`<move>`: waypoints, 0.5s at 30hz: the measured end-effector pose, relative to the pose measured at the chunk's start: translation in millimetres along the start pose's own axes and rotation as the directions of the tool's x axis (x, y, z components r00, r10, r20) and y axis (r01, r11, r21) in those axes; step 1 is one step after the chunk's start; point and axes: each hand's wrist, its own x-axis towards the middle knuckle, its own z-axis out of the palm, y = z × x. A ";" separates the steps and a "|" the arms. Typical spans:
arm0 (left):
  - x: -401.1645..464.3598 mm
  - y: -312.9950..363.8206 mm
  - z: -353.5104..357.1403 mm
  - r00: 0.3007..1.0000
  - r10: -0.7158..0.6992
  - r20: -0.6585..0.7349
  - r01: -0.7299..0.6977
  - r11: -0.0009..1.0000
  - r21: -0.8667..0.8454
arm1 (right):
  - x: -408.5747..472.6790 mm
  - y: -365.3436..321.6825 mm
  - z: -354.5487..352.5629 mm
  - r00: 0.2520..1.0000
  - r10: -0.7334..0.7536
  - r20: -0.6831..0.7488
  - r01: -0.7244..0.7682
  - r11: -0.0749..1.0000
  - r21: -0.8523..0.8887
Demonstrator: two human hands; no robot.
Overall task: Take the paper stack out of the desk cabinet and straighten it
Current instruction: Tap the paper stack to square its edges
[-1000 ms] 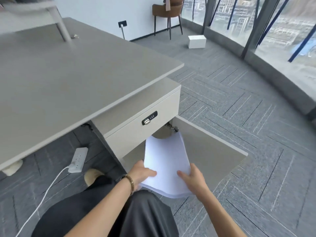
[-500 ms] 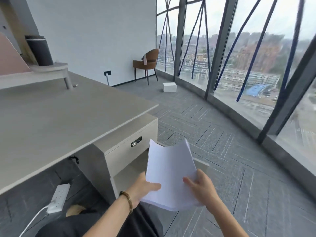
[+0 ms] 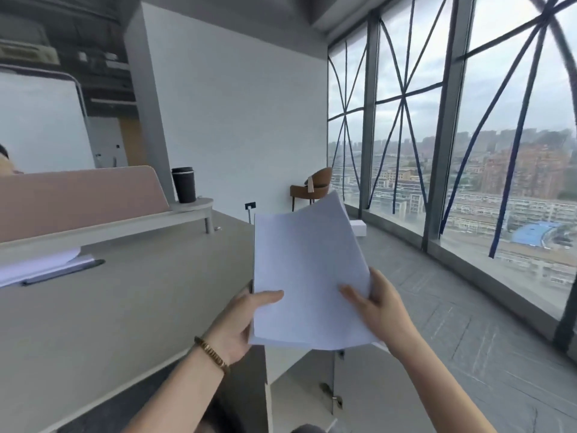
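From the head camera, the person holds a thick stack of plain white paper sheets (image 3: 307, 276) up in the air in front of them, clear of the open cabinet door (image 3: 352, 389) that shows low down beneath it. The stack sits just past the right edge of the pale grey desk top (image 3: 125, 307), not resting on anything.

The left hand (image 3: 240, 323), with a beaded bracelet (image 3: 211, 354) at the wrist, closes around the stack's lower left corner, thumb laid flat across the top sheet and the other fingers hidden behind. The right hand (image 3: 379, 304) pinches the lower right edge the same way, thumb on front, fingers curled around the back. Gripping both near corners looks meant to keep loose sheets from sliding while leaving the far end free.

That far end curls and its top right corner lifts, so the sheets are not yet squared. The bare desk top nearby would seem the natural place to tap the edges even.
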 end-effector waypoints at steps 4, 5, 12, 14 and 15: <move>-22.9 31.3 -51.8 0.998 -0.031 -0.049 0.025 0.992 -0.120 | 9.7 -29.1 47.2 0.993 -0.062 0.098 0.055 0.996 0.075; -27.8 34.6 -64.1 0.997 -0.021 -0.074 0.013 0.994 -0.113 | 9.4 -33.2 60.6 0.990 -0.071 0.120 0.061 0.994 0.087; -39.1 34.5 -136.5 0.944 0.102 -0.314 -0.096 0.995 0.034 | 8.0 -54.9 138.6 0.962 -0.071 0.263 0.012 0.975 0.221; -37.4 33.9 -152.6 0.932 0.109 -0.346 -0.104 0.994 0.033 | 13.0 -59.0 155.2 0.953 -0.063 0.296 -0.010 0.971 0.237; -34.6 32.6 -160.1 0.928 0.115 -0.355 -0.109 0.993 0.037 | 16.1 -60.9 162.4 0.950 -0.060 0.307 -0.019 0.968 0.249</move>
